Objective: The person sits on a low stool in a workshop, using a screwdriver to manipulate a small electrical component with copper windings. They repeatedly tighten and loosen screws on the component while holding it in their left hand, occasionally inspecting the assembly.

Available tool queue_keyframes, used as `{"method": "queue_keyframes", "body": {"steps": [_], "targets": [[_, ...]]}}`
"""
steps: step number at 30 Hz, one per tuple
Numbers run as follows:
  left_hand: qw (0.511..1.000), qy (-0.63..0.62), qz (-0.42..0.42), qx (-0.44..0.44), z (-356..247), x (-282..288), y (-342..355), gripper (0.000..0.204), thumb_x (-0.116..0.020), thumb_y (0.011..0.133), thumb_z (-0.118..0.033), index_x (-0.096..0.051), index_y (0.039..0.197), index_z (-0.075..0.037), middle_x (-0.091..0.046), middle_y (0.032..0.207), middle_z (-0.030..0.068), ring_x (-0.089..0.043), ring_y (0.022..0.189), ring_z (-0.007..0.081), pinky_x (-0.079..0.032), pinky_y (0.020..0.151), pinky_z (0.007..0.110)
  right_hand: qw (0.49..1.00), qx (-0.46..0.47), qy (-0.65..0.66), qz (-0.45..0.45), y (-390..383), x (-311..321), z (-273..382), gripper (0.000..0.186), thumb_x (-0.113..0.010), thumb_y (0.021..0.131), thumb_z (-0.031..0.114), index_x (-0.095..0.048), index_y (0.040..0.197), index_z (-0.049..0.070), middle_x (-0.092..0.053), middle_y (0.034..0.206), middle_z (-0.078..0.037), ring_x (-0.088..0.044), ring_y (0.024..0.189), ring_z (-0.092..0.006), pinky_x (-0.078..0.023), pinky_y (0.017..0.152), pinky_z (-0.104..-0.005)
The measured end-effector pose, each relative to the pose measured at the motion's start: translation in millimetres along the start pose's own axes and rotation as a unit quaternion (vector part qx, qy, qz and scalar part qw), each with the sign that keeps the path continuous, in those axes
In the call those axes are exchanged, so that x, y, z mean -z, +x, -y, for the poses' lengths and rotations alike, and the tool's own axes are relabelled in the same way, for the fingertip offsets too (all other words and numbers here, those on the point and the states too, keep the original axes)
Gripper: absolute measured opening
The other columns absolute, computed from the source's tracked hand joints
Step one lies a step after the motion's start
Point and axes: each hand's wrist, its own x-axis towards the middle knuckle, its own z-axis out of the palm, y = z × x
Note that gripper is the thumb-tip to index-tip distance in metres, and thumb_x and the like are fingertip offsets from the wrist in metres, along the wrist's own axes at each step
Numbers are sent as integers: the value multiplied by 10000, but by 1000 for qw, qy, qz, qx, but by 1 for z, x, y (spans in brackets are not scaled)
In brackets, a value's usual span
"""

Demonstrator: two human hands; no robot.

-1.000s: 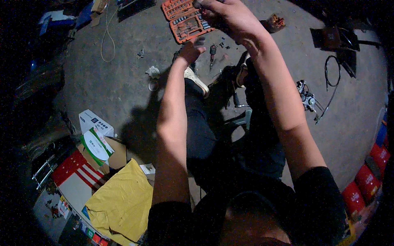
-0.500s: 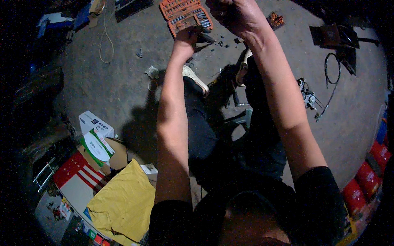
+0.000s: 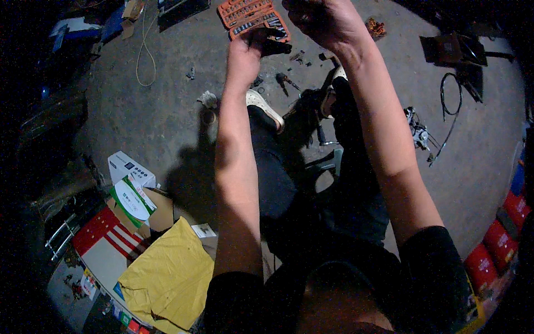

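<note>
My left hand (image 3: pixel 250 53) is stretched out over the near edge of an orange socket set case (image 3: pixel 253 16), its blackened fingers apart. Nothing shows between them. On the floor just nearer than this hand lies a dark two-legged tool like pliers (image 3: pixel 286 83). Small dark parts (image 3: pixel 298 55) are scattered beside it. My right hand (image 3: pixel 325 22) is raised at the top edge, to the right of the case, with its fingers curled closed. Whatever it may be gripping is hidden by the fist and the dark.
My light shoes (image 3: pixel 264 108) stand on the concrete floor. A metal mechanism (image 3: pixel 420 133) and a black cable loop (image 3: pixel 450 92) lie at right. Cartons (image 3: pixel 130 170) and a yellow bag (image 3: pixel 167 273) are at lower left; red containers (image 3: pixel 498 245) line the right rim.
My left hand has lifted off the floor area and spread its fingers by the case. The plier-like tool now shows lying on the floor. My right hand has barely shifted.
</note>
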Motion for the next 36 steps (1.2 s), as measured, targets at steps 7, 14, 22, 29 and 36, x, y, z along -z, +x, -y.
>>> {"method": "queue_keyframes", "body": {"steps": [7,14,22,29,36], "targets": [[977,183,96,52,-22,6,-5,267,-536,816,-71,-555,1075,-7,-621,952,137,-591,887,237,-444,812,340,998,-5,60,23,5,12,0,200,-548,882,245,-519,742,106,-398,581,52,-381,501,-68,-293,456,-214],[946,27,-242,-215,-121,-10,-40,393,-654,736,-75,-471,1069,25,-523,974,128,-527,917,206,-428,818,323,990,-10,-54,-127,7,6,0,213,-526,894,239,-518,741,91,-381,572,53,-335,481,-75,-272,447,-229],[915,12,-209,-345,-243,-2,-96,313,-630,763,-108,-506,1027,4,-551,921,93,-542,823,176,-441,739,294,905,192,-358,-129,-3,28,-22,299,-532,874,309,-592,924,21,-546,691,-4,-471,606,-73,-370,552,-210],[922,18,-207,-327,-248,8,-105,296,-613,795,-139,-507,1038,-7,-555,936,90,-541,804,165,-443,705,289,972,5,-165,-169,5,-16,-14,201,-527,886,248,-518,822,57,-443,652,50,-370,547,-38,-300,500,-193],[928,-24,-207,-309,-251,18,-89,283,-597,827,-170,-507,1049,-18,-559,950,86,-540,785,154,-446,671,284,964,27,-205,-165,5,-13,4,234,-504,890,242,-558,930,19,-525,722,13,-460,614,-64,-366,547,-197]]}}
